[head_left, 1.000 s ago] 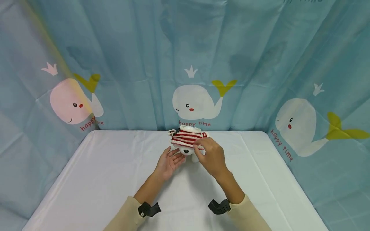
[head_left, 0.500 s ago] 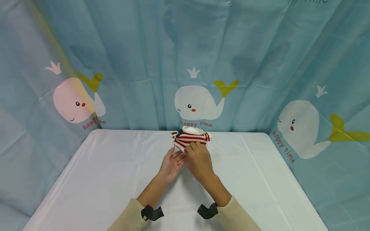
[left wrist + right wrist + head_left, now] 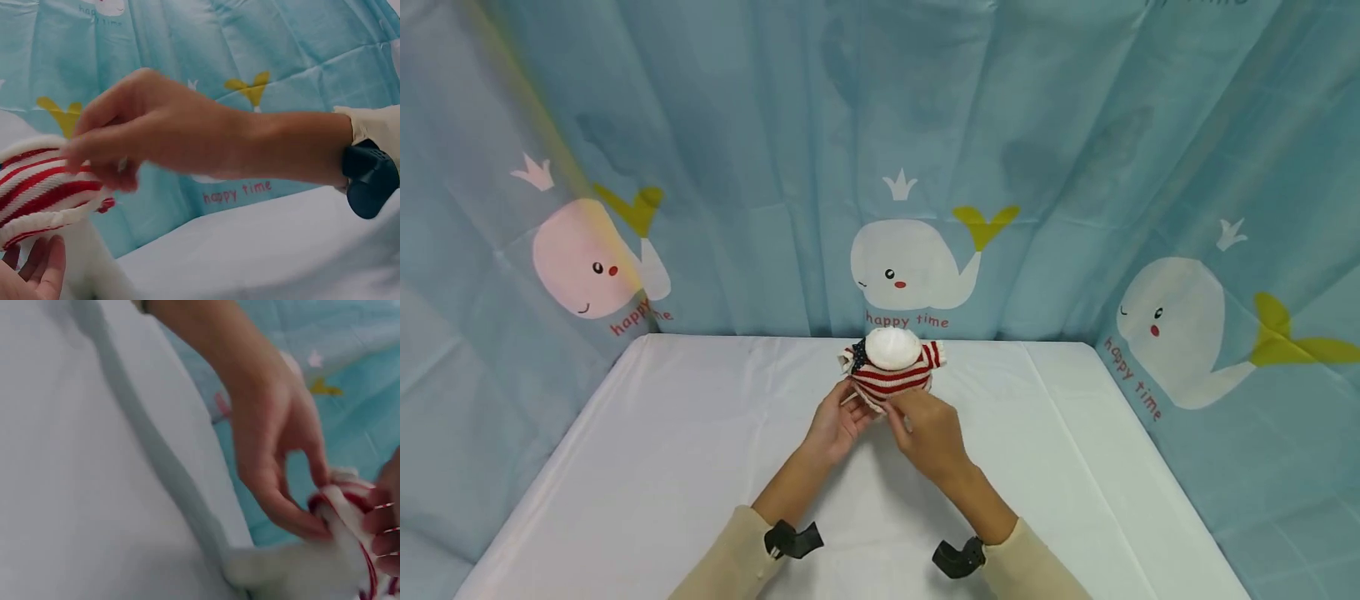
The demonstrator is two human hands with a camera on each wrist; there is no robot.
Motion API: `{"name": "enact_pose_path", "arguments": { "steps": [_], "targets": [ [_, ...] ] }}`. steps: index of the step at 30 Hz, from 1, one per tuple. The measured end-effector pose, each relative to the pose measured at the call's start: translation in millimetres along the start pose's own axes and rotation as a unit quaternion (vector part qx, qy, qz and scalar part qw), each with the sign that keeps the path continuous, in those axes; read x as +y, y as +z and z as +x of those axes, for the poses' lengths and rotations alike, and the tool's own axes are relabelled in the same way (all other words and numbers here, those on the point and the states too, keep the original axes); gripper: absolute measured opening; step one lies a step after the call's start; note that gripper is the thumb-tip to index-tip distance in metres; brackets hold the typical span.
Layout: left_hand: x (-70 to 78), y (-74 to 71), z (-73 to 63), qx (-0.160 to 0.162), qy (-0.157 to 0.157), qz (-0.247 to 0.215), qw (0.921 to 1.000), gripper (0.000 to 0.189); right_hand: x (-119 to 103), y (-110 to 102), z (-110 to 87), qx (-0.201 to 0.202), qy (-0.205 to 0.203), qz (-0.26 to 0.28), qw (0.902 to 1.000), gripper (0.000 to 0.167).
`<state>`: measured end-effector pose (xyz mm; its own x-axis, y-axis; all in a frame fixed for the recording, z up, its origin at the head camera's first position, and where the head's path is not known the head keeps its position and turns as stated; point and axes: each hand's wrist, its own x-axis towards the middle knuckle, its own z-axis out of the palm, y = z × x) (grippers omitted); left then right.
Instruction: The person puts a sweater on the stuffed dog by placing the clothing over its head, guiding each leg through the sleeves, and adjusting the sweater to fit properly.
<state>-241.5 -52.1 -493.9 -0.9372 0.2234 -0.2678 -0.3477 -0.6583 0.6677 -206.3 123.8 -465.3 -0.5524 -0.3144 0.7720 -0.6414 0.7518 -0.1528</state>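
A white plush toy point(image 3: 892, 348) stands at the table's far edge, its rounded white top poking out of the neck of a small knitted sweater point(image 3: 887, 381). The sweater has red and white stripes and a dark blue patch at its left shoulder. At the left lower hem, my left hand point(image 3: 835, 427) holds the knit between thumb and fingers. My right hand point(image 3: 931, 437) pinches the front hem with thumb and index finger. White plush point(image 3: 294, 569) shows below the hem in the right wrist view. The toy's face is hidden.
The table point(image 3: 1045, 467) wears a white cloth. Behind and at both sides hangs a light blue curtain point(image 3: 760, 250) printed with whales. Each wrist carries a black strapped-on camera, such as the right one point(image 3: 958, 558).
The sweater has slid down over the toy: its dark nose is covered and its white top stands out of the neck. My left thumb has come onto the hem; my right hand stays at the front.
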Motion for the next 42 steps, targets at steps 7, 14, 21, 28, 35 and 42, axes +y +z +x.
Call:
{"name": "enact_pose_path", "arguments": {
  "steps": [7,14,21,28,35,42],
  "targets": [
    [10.2,-7.6,9.6,0.018,0.004,0.007,0.9998,0.034,33.6,-10.9,4.2,-0.032,0.371,0.208,0.9046,0.040],
    [12.0,-4.9,8.3,0.000,-0.001,-0.026,0.9997,0.041,39.4,-2.2,4.1,-0.075,0.527,0.433,0.7275,0.051],
    [8.6,-11.2,5.2,0.011,-0.063,-0.177,0.9820,0.049,48.3,9.2,-9.1,-0.075,0.565,0.415,0.7094,0.039],
    [10.8,-14.5,10.0,0.034,-0.037,-0.062,0.9968,0.040,53.9,5.3,-6.4,-0.109,0.530,0.396,0.7417,0.038],
    [41.2,-9.6,12.8,0.090,0.093,0.261,0.9567,0.049,67.8,-24.5,25.3,-0.083,0.427,0.235,0.8691,0.035],
    [69.6,25.2,9.1,0.011,0.139,0.454,0.8802,0.052,66.6,-44.6,56.5,-0.142,0.295,0.221,0.9186,0.035]
  ]
}}
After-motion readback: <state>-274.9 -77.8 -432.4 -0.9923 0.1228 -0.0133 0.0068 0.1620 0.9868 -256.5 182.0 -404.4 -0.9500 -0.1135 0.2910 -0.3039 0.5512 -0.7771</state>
